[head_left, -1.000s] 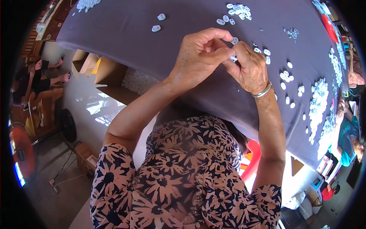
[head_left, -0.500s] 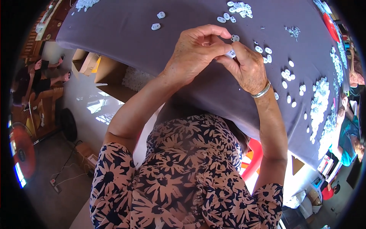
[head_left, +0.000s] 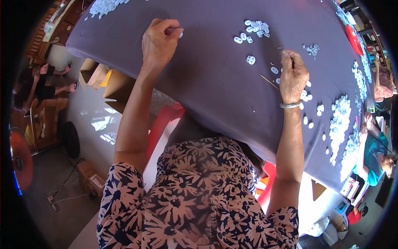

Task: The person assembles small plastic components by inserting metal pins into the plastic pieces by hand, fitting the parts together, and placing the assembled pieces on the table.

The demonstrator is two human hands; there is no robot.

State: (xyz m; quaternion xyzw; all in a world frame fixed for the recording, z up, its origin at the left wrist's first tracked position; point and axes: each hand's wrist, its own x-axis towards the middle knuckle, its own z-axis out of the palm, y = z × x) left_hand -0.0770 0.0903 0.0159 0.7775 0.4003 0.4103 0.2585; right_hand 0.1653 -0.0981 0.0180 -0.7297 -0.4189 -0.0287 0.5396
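Note:
At the far left part of the cloth-covered table, my left hand [head_left: 161, 43] is closed, with thumb and forefinger curled together at a small white plastic piece [head_left: 180, 35]. My right hand [head_left: 293, 72], with a bracelet at its wrist, is closed in a pinch over the right side. Whatever sits between those fingertips is too small to make out. Just past them is a tiny pin [head_left: 280, 48]. A thin wooden stick [head_left: 269, 81] reaches out beside the right hand; whether it is held or lies on the cloth, I cannot tell. Between the hands lies a single white two-holed piece [head_left: 251, 60].
Beyond it is a cluster of white two-holed pieces [head_left: 258, 28], with a heap of small metal pins [head_left: 311, 50] to its right. White parts [head_left: 340, 120] spread along the right side; more [head_left: 103, 6] lie far left. Cardboard boxes [head_left: 118, 85] stand off the left edge. Other people sit on both sides.
My hands have parted: the left moved left to where two loose white pieces lay, the right moved right towards a tiny pin. The wooden stick has come into view.

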